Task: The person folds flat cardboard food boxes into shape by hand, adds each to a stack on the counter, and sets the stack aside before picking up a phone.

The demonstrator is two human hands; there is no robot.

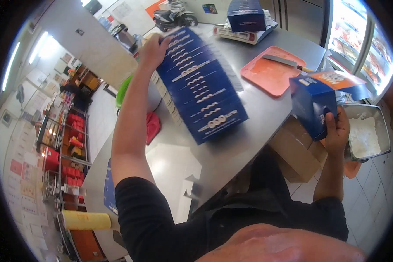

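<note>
My left hand [154,53] is closed over the far end of a stack of blue cardboard boxes [201,83], overlapped in layers with white lettering along their edges. The stack slants over the steel table. To the right, my right hand [337,129] grips a single blue cardboard box [312,102] by its lower side, thumb on the outside. This box is partly opened out, and an orange printed panel [332,79] shows at its top. It is held just off the table's right edge, above the floor side.
A pink tray [260,81] with a knife [286,62] lies on the steel table [231,153]. Behind stands a scale [236,35] bearing a blue box [246,15]. A metal pan [382,131] of white powder and a brown carton [294,150] sit low right. A yellow roll [86,220] lies left.
</note>
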